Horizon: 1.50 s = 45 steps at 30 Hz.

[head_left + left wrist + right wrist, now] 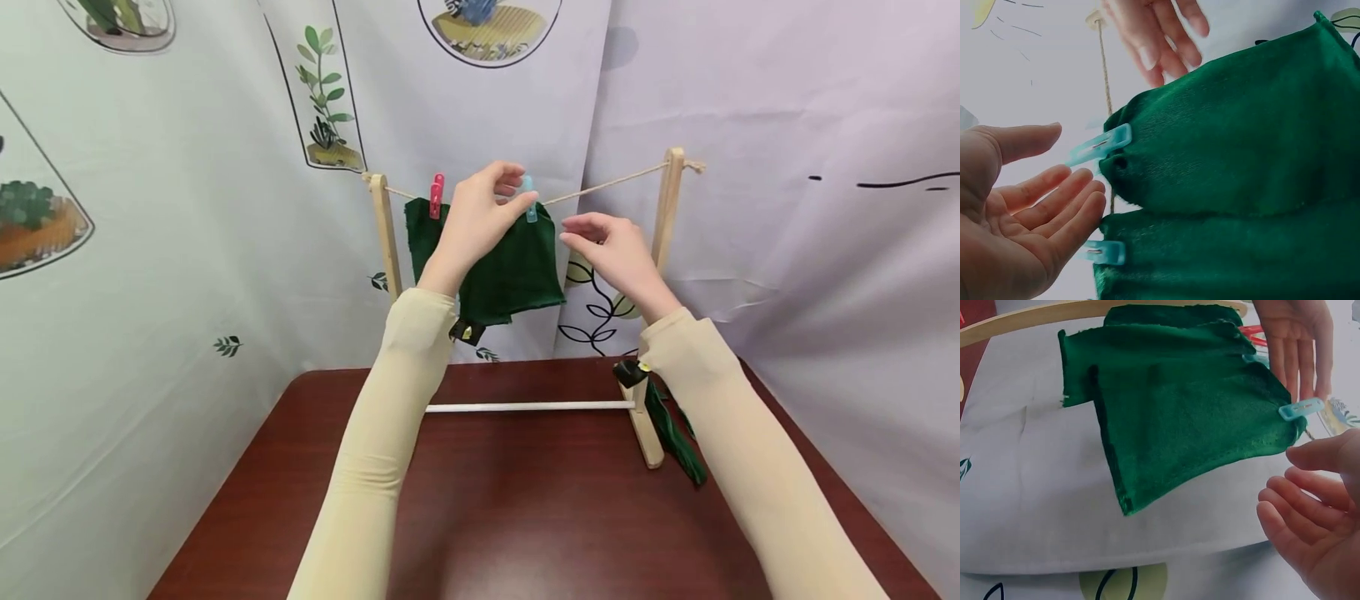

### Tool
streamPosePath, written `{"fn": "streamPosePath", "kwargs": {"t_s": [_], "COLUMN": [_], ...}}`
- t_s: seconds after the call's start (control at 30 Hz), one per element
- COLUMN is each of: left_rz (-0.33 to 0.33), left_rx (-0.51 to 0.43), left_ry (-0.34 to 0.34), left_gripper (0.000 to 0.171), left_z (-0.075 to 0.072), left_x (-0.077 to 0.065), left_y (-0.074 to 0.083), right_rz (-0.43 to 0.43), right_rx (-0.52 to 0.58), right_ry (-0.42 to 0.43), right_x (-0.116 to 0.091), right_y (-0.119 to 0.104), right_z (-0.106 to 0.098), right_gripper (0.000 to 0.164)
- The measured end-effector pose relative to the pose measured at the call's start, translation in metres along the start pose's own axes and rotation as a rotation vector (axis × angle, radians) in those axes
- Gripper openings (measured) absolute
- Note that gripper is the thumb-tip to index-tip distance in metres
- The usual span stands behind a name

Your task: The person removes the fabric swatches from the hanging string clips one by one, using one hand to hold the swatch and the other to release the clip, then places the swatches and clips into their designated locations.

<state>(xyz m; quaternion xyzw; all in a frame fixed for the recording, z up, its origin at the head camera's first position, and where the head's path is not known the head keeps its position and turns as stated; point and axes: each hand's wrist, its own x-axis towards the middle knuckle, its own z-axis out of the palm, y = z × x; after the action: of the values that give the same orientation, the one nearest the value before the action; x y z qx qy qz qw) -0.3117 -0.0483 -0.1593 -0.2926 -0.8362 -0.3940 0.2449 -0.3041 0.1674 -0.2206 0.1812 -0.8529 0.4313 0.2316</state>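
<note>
Green cloth, hanging from the rope. Left hand, thumb and fingers apart, beside the rope. Right hand, fingers loosely parted, near the rope. Blue peg, red peg, on the rope. Printed curtain, behind the rope.

Even, diffuse light brightens the head view, leaving a soft sheen on the tabletop and grey shadows across the backdrop. The 2 wrist views look dimmer; in the right one, lens distortion bows the wooden post.
</note>
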Motion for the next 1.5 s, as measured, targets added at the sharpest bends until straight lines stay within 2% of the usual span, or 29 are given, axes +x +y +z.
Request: {"fn": "streamPosePath", "kwargs": {"t_s": [0.23, 0.47, 0.7, 0.93, 1.17, 1.33, 1.5], "left_rz": [-0.015, -0.029, -0.011, -0.005, 0.035, 0.102, 0.14], "left_rx": [0.04, 0.027, -0.058, -0.143, -0.124, -0.11, -0.12], "left_ry": [-0.007, 0.013, 0.04, 0.012, -0.02, 0.004, 0.05], "left_gripper": [0.043, 0.037, 0.032, 0.042, 0.038, 0.03, 0.022], "left_z": [0.007, 0.007, 0.007, 0.005, 0.0, -0.001, 0.001], "left_x": [0.007, 0.011, 0.008, 0.009, 0.006, 0.002, 0.0], "left_y": [-0.002, -0.008, -0.015, -0.013, -0.011, -0.012, -0.01], "right_rz": [0.022, 0.031, 0.036, 0.041, 0.058, 0.053, 0.043], "right_rx": [0.045, 0.082, 0.127, 0.138, 0.161, 0.144, 0.135], "right_ry": [0.001, 0.02, 0.037, 0.041, 0.035, 0.03, 0.032], "right_x": [0.006, 0.011, 0.01, 0.007, 0.007, 0.006, 0.005], "right_y": [-0.009, -0.012, -0.011, -0.01, -0.015, -0.015, -0.016], "right_z": [0.006, 0.012, 0.019, 0.017, 0.015, 0.016, 0.016], "right_gripper": [0.036, 0.032, 0.031, 0.032, 0.033, 0.032, 0.032]}}
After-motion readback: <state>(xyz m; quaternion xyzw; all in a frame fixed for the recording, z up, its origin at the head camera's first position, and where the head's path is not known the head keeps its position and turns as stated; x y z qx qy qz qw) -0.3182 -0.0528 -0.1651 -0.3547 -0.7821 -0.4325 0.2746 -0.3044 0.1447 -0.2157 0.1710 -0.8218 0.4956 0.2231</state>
